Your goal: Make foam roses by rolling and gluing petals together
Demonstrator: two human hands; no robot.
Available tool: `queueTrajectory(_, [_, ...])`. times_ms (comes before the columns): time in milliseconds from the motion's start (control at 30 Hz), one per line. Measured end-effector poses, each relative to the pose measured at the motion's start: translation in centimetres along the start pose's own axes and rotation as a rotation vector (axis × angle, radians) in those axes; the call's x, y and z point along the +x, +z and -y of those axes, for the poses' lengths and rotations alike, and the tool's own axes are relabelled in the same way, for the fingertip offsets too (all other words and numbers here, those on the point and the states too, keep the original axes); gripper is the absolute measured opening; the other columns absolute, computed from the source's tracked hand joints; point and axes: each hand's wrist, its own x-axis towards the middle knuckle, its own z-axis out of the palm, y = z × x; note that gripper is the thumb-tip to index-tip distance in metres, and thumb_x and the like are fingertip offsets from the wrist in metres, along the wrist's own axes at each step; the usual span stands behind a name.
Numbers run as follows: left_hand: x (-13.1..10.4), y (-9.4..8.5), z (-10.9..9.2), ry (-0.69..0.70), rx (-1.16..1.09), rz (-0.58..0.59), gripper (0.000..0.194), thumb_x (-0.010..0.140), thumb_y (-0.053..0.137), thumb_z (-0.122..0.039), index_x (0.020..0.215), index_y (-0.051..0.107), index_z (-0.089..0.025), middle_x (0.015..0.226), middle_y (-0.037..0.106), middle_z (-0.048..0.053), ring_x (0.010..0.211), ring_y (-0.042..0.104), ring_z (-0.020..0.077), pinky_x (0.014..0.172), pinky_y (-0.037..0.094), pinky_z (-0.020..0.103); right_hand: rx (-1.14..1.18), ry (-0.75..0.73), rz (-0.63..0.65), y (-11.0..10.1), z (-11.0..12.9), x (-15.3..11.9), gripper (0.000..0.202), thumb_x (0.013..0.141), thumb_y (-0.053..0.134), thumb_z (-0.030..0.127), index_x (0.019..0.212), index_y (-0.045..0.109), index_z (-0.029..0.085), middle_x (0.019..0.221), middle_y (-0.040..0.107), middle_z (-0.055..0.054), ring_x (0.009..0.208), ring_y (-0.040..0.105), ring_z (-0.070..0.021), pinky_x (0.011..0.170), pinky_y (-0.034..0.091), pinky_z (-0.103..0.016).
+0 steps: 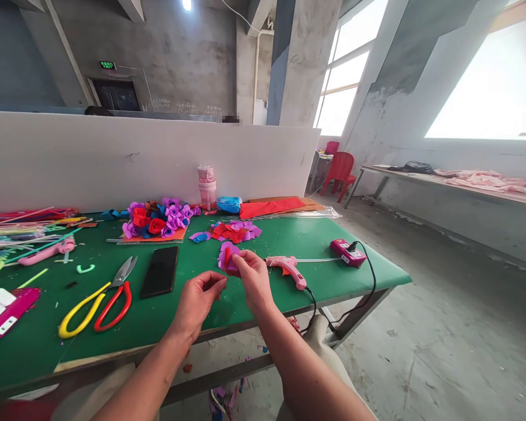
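Observation:
My right hand [253, 278] pinches a small purple and red paper flower [226, 256] above the green table. Just left of it is my left hand [200, 295], its fingertips drawn together; what they hold, if anything, is too small to make out. A pink glue gun [289, 269] lies right of my right hand. Behind the flower, loose red and purple petals [234, 231] are piled. Finished-looking purple, red and blue flowers [160, 219] form a bunch at the back left. A black phone [159, 272] and scissors [109, 304] with yellow and red handles lie left of my left hand.
The green table [307, 234] carries a pink bottle [207, 190], a blue roll [229, 204], red sheets [272, 207] and, at right, a magenta power strip [348, 252] with a black cable. Coloured sticks [21, 234], another pink glue gun [48, 252] and another magenta strip [11, 313] sit at left.

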Motion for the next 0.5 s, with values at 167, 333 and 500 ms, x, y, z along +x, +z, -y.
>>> queueTrajectory(167, [-0.01,0.00,0.01,0.003,-0.010,0.000,0.027,0.062,0.072,-0.042,0.068,0.067,-0.016,0.060,0.057,-0.001,0.058,0.046,0.0123,0.057,0.038,0.024,0.002,0.001,0.001,0.05,0.01,-0.09,0.019,0.064,0.064,0.034,0.063,0.054,0.017,0.053,0.055,0.005,0.051,0.052,-0.0093,0.059,0.047,-0.024])
queueTrajectory(333, [0.08,-0.02,0.17,0.000,-0.015,-0.006,0.026,0.060,0.073,-0.041,0.066,0.067,-0.016,0.060,0.058,-0.001,0.057,0.047,0.0122,0.057,0.040,0.025,0.009,0.020,0.004,0.08,-0.08,-0.16,0.020,0.063,0.065,0.034,0.063,0.053,0.018,0.055,0.057,0.004,0.053,0.054,-0.0101,0.061,0.048,-0.024])
queueTrajectory(500, [0.13,0.02,0.22,-0.013,-0.028,-0.001,0.023,0.061,0.072,-0.038,0.065,0.067,-0.016,0.057,0.057,-0.001,0.056,0.045,0.0115,0.057,0.038,0.024,0.013,0.046,0.001,0.19,-0.11,-0.19,0.021,0.062,0.066,0.035,0.065,0.054,0.018,0.055,0.058,0.004,0.054,0.055,-0.0104,0.063,0.049,-0.025])
